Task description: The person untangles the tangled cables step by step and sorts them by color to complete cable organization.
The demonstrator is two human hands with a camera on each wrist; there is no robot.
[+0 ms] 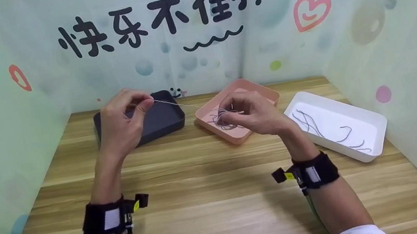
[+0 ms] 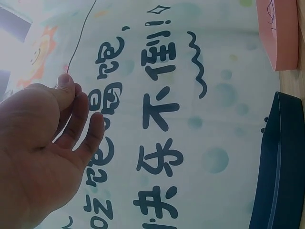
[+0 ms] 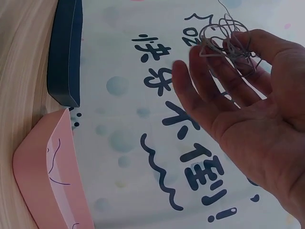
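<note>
My left hand (image 1: 120,121) pinches the end of a thin grey string (image 2: 82,40) between thumb and forefinger, raised in front of the black tray. From there the string runs taut to the right in the head view. At its other end my right hand (image 1: 256,113) holds a loose grey tangle of string (image 3: 224,40) between thumb and fingers, its other fingers loosely bent. In the head view this tangle overlaps the pink tray (image 1: 217,130). A few dark purple strings (image 3: 56,157) lie in that tray, seen in the right wrist view.
A black tray (image 1: 167,126) stands at the back left of the wooden table (image 1: 206,202). To the right is a white tray (image 1: 329,120) with several dark string pieces. Printed cloth walls (image 1: 167,73) enclose the table at the back and sides.
</note>
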